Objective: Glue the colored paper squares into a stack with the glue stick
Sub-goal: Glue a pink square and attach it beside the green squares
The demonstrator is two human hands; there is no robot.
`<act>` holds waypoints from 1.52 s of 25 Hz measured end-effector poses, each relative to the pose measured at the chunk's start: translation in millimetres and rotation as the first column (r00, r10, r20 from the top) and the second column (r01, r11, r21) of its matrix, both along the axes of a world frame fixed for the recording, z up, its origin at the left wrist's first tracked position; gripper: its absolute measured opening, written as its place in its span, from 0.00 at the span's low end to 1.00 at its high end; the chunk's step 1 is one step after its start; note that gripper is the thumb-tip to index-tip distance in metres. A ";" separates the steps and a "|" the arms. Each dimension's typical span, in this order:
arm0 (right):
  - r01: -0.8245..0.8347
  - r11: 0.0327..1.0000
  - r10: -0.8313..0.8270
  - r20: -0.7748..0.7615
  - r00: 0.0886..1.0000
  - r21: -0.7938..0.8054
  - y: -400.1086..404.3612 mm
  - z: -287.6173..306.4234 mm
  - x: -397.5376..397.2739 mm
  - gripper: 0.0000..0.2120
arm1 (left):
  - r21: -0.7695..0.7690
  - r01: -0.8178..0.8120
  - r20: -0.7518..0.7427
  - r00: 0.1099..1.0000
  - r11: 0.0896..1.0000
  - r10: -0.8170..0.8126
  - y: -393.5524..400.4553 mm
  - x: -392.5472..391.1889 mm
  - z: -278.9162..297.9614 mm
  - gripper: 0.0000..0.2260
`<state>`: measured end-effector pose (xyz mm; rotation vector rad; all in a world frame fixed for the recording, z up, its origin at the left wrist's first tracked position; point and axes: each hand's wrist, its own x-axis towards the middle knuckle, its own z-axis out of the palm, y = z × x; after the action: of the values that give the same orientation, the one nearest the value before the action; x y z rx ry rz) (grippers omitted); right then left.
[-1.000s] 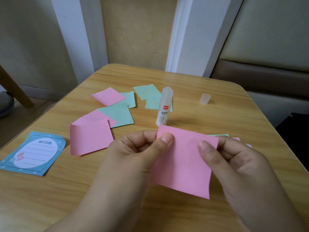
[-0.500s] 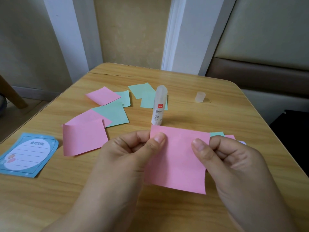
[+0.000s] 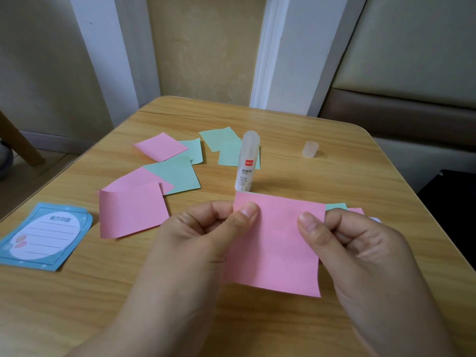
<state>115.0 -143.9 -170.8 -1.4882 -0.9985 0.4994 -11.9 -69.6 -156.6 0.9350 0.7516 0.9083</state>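
I see a big wooden table (image 3: 296, 328) with round corners, and all the things sit on it. My two hands are near the front edge, in the middle. The left hand (image 3: 203, 235) pinches the top left corner of a pink paper square (image 3: 278, 248) with the thumb on top and the other fingers curled behind. The right hand (image 3: 360, 246) pinches the top right corner of the same square in the same way. The square is held up off the table, tilted toward me. Just behind the right hand, bits of a green paper (image 3: 336, 206) and a pink one (image 3: 356, 211) peek out; I cannot tell how they lie.

By the left edge lies a blue card (image 3: 45, 237) with a white oval and lines on it. Next to it, closer to the middle, is a pink square with one curled side (image 3: 132, 212). It lies over another pink square (image 3: 139, 177). A green square (image 3: 175, 173) touches that one. Farther toward the back edge lie one more pink square (image 3: 159, 146), a small green one (image 3: 194, 150) partly under it, and two green squares (image 3: 226, 148) that overlap.

The glue stick (image 3: 246, 162) stands upright in the middle of the table, just behind the held square. Its clear cap (image 3: 310, 149) stands alone toward the back right corner, well apart from the stick.
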 end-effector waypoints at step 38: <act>-0.027 0.999 0.027 0.010 1.000 -0.033 -1.1 -1.4 7.3 0.22 | 0.169 0.062 -0.147 0.988 0.984 -0.037 7.9 -6.7 -10.6 0.10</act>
<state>122.4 -145.0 -172.3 -1.5100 -1.0241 0.5302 -18.7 -61.7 -167.1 1.1774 0.7772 0.8789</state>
